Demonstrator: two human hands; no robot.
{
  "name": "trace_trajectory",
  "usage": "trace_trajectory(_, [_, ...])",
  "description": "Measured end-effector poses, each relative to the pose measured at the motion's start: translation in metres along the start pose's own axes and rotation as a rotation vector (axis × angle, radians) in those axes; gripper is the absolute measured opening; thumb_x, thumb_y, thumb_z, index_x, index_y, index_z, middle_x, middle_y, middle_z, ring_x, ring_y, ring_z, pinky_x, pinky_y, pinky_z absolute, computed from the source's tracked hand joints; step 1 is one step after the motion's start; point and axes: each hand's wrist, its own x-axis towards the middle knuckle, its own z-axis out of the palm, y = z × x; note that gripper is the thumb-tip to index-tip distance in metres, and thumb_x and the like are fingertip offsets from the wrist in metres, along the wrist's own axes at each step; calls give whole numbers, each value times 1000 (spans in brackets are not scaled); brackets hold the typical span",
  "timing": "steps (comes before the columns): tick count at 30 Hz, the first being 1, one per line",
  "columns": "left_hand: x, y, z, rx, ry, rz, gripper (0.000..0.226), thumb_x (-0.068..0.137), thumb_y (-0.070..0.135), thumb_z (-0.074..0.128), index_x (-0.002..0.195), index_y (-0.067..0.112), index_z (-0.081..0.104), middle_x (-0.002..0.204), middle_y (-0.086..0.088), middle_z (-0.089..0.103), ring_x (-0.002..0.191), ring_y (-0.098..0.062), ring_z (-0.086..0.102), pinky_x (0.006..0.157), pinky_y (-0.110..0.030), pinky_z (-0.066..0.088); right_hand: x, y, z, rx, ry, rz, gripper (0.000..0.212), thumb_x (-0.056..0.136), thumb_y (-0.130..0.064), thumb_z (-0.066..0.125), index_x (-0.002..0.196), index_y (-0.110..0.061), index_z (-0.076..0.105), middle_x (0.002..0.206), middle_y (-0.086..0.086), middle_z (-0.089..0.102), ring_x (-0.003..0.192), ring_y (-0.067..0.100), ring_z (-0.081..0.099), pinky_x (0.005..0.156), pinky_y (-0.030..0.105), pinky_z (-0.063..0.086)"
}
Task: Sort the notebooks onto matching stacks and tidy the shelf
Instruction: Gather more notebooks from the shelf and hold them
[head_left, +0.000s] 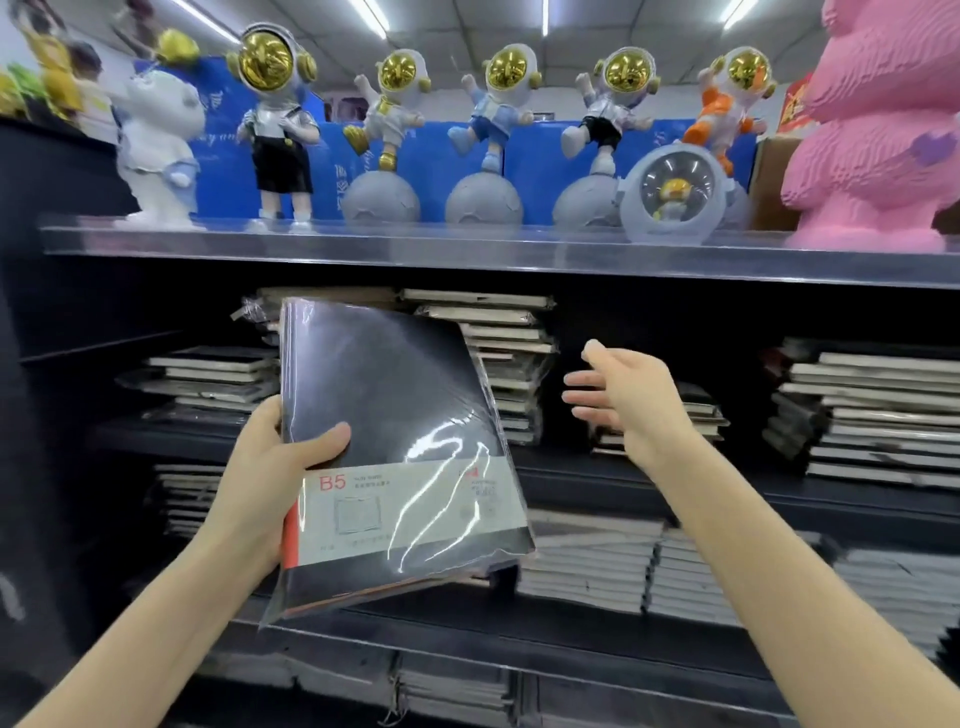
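STATIONERY AISLE: A person sorting stock holds a shrink-wrapped black notebook (395, 415) w/ a "B5" band up in front of the shelf (597, 480). The left hand (270, 467) grips its left edge, thumb pressed across the cover; the fingers behind are hidden. The right hand (634, 400) is empty, fingers straight and slightly spread, palm turned toward the notebook. It hovers just in front of a short stack (701, 410) on the middle tier.

The notebook stands nearly upright, cover to the camera. Its long axis runs bottom to top w/ the top leaning a little left. Every pile on the shelf lies flat, page edges outward. So the coming move likely turns on tipping the notebook from upright to flat, then carrying it forward and probably right.

The tall centre stack (514, 343) sits directly behind the notebook's upper right edge, nearest the left hand. The short stack is nearer the right hand. A left stack (213, 379) and a far-right stack (872, 415) lie well apart from both hands, and lower stacks (587, 566) fill the tier beneath. Which pile matches cannot be told, as covers in the stacks are hidden and only edges show.

The right hand looks placed to steady or square a pile, or to take the notebook's free edge. The glossy wrap may slide on neighbouring wrapped covers. Astronaut figurines (498, 104) and a pink figure (883, 130) line the top tier.
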Motion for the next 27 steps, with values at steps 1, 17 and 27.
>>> trace_trajectory(1, [3,0,-4,19,5,26,25,84,-2,63,102,16,58,94,-8,70,67,-20,70,55,-36,56,14,-1,10,15,26,-13,17,98,-30,52,101,-14,56,90,8,68,76,20,68,58,24,55])
trace_trajectory(17, [77,-25,-43,92,-152,80,35,84,1,65,109,25,58,99,3,72,88,-17,71,76,-40,54,114,-5,90,189,428,73,33,81,-34,74,89,-9,53,79,0,58,74,15,55,63,21,42])
trace_trajectory(27, [71,-32,-58,74,-166,94,37,83,1,65,109,26,59,100,2,72,90,-22,70,75,-44,55,55,2,83,373,469,52,20,81,-17,73,74,-4,59,65,0,52,57,13,47,45,15,42])
